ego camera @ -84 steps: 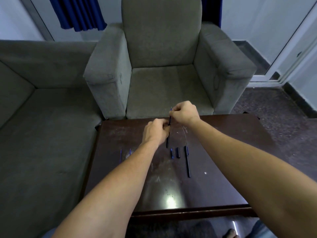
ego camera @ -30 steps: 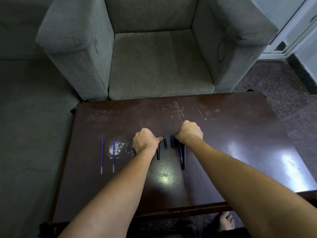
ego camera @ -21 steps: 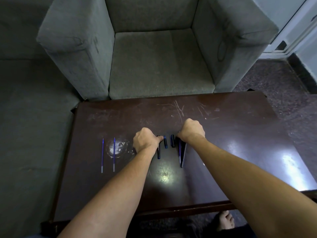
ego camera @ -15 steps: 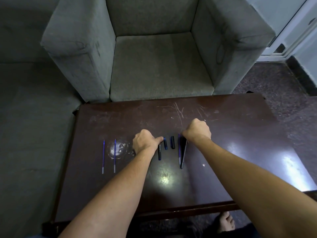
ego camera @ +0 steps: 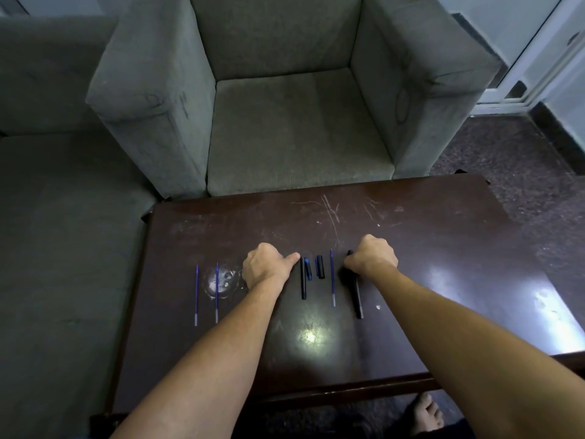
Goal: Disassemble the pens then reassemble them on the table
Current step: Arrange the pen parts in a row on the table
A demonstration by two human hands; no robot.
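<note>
Pen parts lie in a row on the dark wooden table (ego camera: 443,248). My left hand (ego camera: 264,269) rests as a fist, its thumb tip just left of a short black barrel (ego camera: 303,282). Right of the barrel lie a blue-clipped cap (ego camera: 308,269), a small black cap (ego camera: 320,266) and a thin blue refill (ego camera: 332,280). My right hand (ego camera: 373,256) is closed over the upper end of a long black pen (ego camera: 356,296) that lies on the table. Two more blue refills (ego camera: 196,296) (ego camera: 217,293) lie parallel at the left.
A grey armchair (ego camera: 294,128) stands against the table's far edge and a grey sofa (ego camera: 57,217) runs along its left side. A bare foot (ego camera: 427,413) shows under the near edge. A lamp's glare (ego camera: 308,336) sits on the table near me.
My right hand has slid right with the long black pen, leaving a blue refill beside the caps. My left hand has set the short barrel down and drawn slightly left of it.
</note>
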